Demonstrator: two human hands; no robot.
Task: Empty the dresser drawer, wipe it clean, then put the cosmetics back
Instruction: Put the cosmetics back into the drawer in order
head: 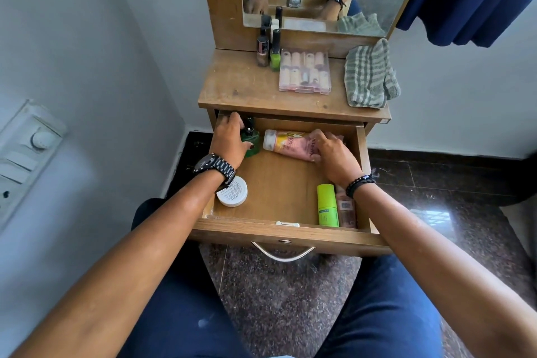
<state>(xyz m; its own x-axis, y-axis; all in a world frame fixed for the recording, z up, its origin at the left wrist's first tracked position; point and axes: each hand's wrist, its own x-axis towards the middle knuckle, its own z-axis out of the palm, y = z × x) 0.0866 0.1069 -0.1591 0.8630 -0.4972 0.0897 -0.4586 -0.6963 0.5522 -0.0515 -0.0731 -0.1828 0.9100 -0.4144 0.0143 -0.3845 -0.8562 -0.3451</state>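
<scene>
Left hand (232, 139) curled round green bottle (251, 141) at drawer (286, 231) upper left, right hand (334, 151) gripping pink tube (293, 142) mid-frame; cloth (370, 75) on bench (241, 84), upper right.

The drawer (279, 183) in front of me is matt brown wood-grain board with a shiny curved metal handle (282, 253). A soft striped cloth (369, 75) lies on the worn wooden table (238, 87); the floor (436, 212) is glossy speckled stone. My left wrist carries a dark metal-link watch (216, 168).
</scene>
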